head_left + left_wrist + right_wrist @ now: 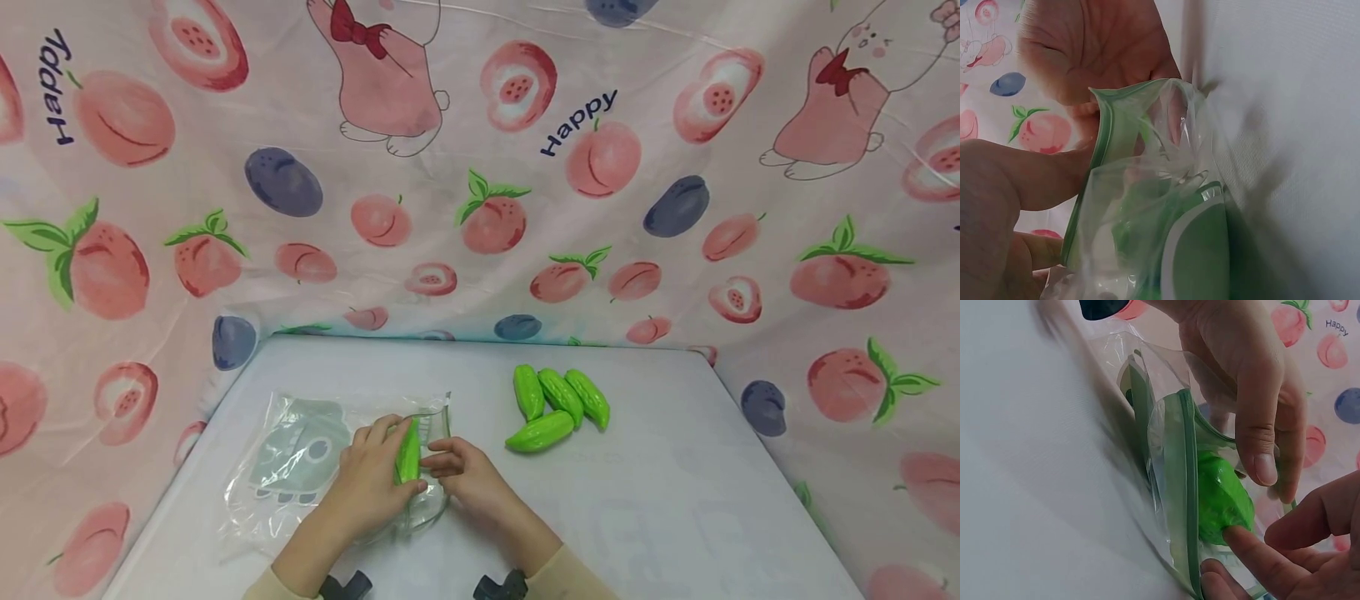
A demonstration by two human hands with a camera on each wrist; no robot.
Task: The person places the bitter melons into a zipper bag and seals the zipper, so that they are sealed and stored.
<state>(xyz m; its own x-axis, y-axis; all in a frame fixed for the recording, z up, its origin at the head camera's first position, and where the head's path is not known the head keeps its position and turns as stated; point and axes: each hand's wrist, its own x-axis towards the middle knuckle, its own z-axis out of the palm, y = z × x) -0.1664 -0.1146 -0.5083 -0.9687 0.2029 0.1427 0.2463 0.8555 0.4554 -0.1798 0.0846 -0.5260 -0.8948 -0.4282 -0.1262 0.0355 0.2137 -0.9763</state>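
A clear plastic zip bag (288,467) with a green zip edge and a grey-green cartoon print lies on the table, its mouth spread apart. One bumpy bright green bitter melon (408,454) sits in the mouth, also visible in the right wrist view as a green melon (1222,497). My left hand (371,475) holds the bag at its mouth, thumb and fingers on either side of the melon. From the right, my right hand (476,483) reaches in; one of its fingertips (1235,536) touches the melon's end. Bag film partly covers the melon in the left wrist view.
Several more green bitter melons (558,400) lie grouped to the right of the bag, toward the back. The table (675,500) has a white cover. Behind and beside it hangs a pink fruit-print cloth (450,167).
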